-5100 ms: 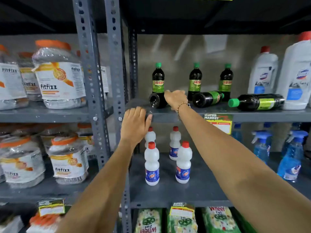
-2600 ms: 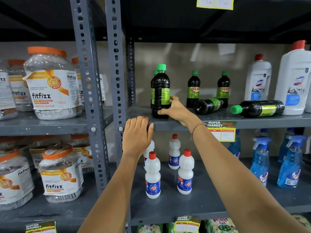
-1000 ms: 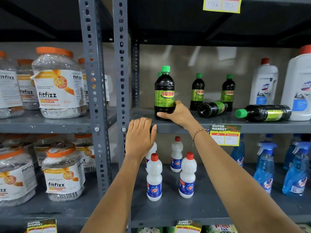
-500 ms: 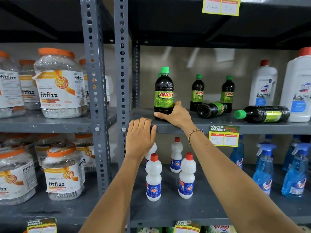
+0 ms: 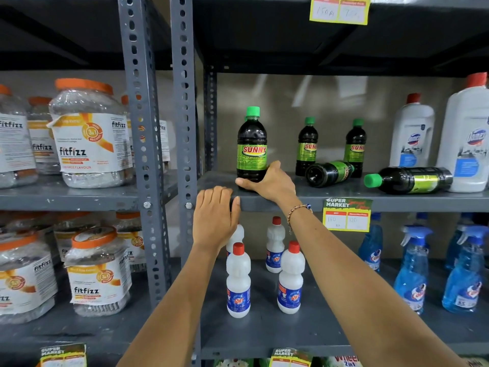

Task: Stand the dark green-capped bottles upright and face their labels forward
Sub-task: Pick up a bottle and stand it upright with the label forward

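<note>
Dark, glossy plastic with a bright green screw cap: the upright front bottle [image 5: 251,147] stands near the front edge of the grey metal shelf [image 5: 397,200], its green SUNNY label square to the camera. The right hand [image 5: 267,181] is curled loosely round its base, thumb in front and fingers behind, touching it rather than lifting it. The left hand [image 5: 215,215] lies flat and spread on the shelf lip just left of and below that bottle, gripping nothing.

Taking the front bottle as the landmark, two more upright green-capped bottles [image 5: 307,147] stand to its right and further back, labels turned slightly off. Nearer, just right of the right hand, a fallen bottle with its round base toward the camera [image 5: 328,172] lies with its long axis running back and to the right. Further right again, a second fallen bottle [image 5: 408,180] lies almost parallel to the shelf edge, cap pointing left toward the hand, its far end against a tall white plastic jug [image 5: 465,144].

The right hand is plainly the nearer one for both. The smooth round bodies would likely roll if nudged.
</note>
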